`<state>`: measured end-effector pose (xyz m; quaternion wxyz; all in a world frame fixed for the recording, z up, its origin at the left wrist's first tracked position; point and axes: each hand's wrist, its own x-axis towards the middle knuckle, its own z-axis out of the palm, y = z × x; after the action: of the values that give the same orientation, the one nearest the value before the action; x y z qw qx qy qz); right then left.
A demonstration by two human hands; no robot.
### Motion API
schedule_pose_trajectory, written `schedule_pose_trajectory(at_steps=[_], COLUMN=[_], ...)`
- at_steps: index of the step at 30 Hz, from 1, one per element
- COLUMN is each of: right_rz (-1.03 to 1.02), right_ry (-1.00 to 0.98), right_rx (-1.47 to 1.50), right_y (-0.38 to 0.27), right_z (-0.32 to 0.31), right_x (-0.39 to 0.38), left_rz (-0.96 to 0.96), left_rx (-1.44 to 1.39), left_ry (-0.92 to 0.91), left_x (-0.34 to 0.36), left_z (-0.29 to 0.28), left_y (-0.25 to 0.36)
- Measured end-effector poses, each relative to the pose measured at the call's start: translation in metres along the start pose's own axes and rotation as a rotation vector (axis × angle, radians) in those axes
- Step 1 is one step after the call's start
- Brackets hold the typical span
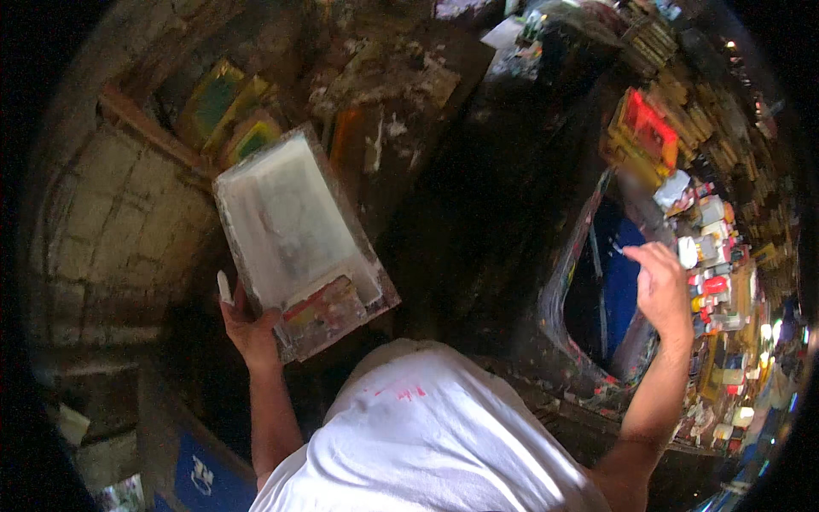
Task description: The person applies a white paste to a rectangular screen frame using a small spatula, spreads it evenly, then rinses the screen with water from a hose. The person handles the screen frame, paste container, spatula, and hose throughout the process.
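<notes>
My left hand [252, 334] grips the lower left edge of a screen-printing frame [286, 200], held tilted in front of me. Pale mesh fills most of the frame, and a red and brown stained patch covers its lower end. One finger of that hand sticks up outside the edge, with something white around its tip. Off to the right, my right hand [659, 282] is raised with the fingers bent together. Whatever it may hold is too small to make out. Behind it lies a blue surface [621, 286] inside a dark, paint-smeared rim [554, 299].
Several bottles and jars [712, 247] crowd the right side. A red and yellow frame [648, 132] leans behind them. Yellow-edged frames [213, 98] lean at the back left, beside a block wall [128, 205]. A blue panel [200, 474] stands at the lower left.
</notes>
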<state>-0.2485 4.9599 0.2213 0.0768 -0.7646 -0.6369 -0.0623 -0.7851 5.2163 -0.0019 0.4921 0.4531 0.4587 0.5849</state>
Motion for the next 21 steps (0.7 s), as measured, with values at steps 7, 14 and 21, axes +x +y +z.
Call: schedule_pose_trajectory(at_steps=[7,14,21], right_rz=[0.188,0.526,0.653], right_ry=[-0.044,-0.159,-0.066], right_rx=[-0.045,-0.117,-0.308], right_y=[-0.009,0.034,0.120], right_z=[-0.013,-0.018,-0.014], right_x=[0.035,0.037,0.055], left_rz=[-0.081,-0.173,-0.177], left_rx=[-0.009,0.252,0.312], left_ry=[-0.114,-0.349,-0.453], left_x=[0.110,0.195,0.251], left_z=[0.061,0.202,0.398], left_y=[-0.033,-0.097,-0.100])
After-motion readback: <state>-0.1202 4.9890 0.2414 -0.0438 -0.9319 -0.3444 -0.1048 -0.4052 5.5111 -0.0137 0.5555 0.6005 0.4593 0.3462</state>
